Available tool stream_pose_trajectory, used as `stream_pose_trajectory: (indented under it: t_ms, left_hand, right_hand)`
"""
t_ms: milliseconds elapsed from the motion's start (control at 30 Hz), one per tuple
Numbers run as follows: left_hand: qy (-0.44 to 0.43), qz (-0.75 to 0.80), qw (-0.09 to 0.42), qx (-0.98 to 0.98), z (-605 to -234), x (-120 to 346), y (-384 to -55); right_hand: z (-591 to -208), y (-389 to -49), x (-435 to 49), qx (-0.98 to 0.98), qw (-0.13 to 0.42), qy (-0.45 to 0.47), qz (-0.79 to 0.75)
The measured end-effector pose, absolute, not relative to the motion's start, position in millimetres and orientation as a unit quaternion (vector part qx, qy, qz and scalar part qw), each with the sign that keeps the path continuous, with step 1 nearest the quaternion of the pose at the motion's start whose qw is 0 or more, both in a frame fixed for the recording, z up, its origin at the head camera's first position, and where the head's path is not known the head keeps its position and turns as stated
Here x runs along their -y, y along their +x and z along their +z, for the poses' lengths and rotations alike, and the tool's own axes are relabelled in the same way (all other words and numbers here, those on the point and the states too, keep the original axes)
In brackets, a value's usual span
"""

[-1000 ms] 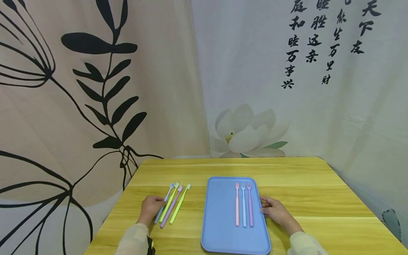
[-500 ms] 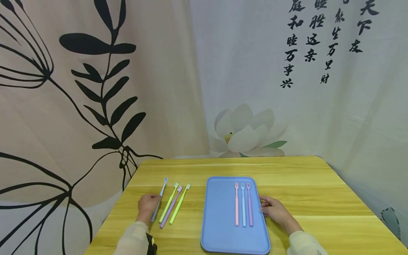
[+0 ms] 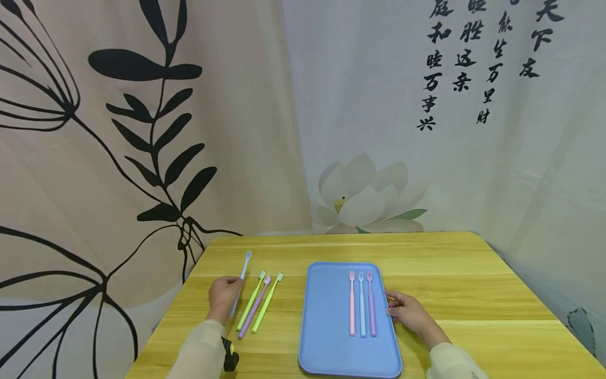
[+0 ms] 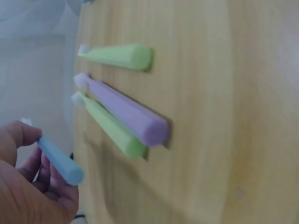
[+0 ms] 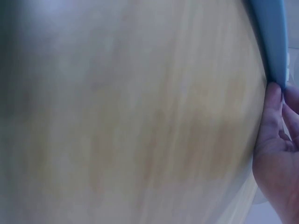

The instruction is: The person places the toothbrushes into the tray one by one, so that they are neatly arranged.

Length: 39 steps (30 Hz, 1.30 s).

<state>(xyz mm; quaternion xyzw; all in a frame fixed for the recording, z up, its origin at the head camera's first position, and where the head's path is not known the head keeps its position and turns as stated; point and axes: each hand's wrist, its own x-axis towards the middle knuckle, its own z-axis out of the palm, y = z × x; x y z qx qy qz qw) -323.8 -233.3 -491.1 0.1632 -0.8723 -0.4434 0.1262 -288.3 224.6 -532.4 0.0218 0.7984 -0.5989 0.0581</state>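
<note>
A blue toothbrush (image 3: 245, 268) is pinched by my left hand (image 3: 224, 297), its head pointing away from me. In the left wrist view, thumb and fingers grip the blue toothbrush (image 4: 60, 161) near its middle, raised off the table. Right beside that hand lie two green toothbrushes (image 3: 252, 304) (image 3: 267, 305) with a purple toothbrush (image 3: 255, 310) between them. My right hand (image 3: 412, 316) holds the right rim of a blue tray (image 3: 324, 326); in the right wrist view its thumb and fingers meet at the tray edge (image 5: 273, 42). Some fingers are hidden there.
On the tray's right half, a pink toothbrush (image 3: 352, 305), a light blue toothbrush (image 3: 362, 308) and a purple toothbrush (image 3: 371, 308) lie side by side. The wooden table (image 3: 473, 295) ends at a patterned cloth backdrop (image 3: 255, 131).
My left hand has drawn the blue toothbrush left, away from the loose group, then raised it and moved it forward. My right hand and the tray have stayed in place.
</note>
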Motion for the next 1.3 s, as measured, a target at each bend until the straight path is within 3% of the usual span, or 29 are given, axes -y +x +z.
stream_pose_trajectory:
  t_ms: [233, 1300]
  left_hand:
    - [0.157, -0.464, 0.147, 0.859, -480, 217, -327]
    - [0.115, -0.575, 0.119, 0.801, -466, 125, -336]
  right_hand:
    - [-532, -290, -224, -0.801, 0.058, 0.027, -0.596]
    - [-535, -291, -225, -0.81, 0.051, 0.023, -0.584]
